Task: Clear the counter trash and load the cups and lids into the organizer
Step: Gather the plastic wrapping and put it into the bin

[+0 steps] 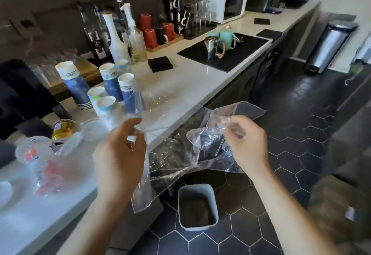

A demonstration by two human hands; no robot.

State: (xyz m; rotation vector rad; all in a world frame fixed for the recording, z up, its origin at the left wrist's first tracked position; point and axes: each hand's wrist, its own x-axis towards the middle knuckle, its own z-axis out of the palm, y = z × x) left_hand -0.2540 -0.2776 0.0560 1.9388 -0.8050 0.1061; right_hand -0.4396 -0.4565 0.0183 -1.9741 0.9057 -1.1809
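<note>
Both hands hold clear plastic wrap (176, 160) off the counter's front edge, above a small grey bin (197, 207) on the floor. My left hand (120, 152) pinches one long sheet that hangs down. My right hand (246, 140) grips a crumpled bunch of it. Stacks of blue and white paper cups (112, 90) stand on the white counter (180, 86) behind my left hand. Clear plastic lids and cups (36, 154) lie in a loose pile at the left, beside a gold-labelled can (63, 129).
Bottles (116, 40), red and black mugs on a wooden tray (160, 32), a black mat with a kettle and teal mugs (220, 44) and a microwave (224, 1) line the counter further back. A steel pedal bin (329, 44) stands by the far wall. The floor is dark hexagon tile.
</note>
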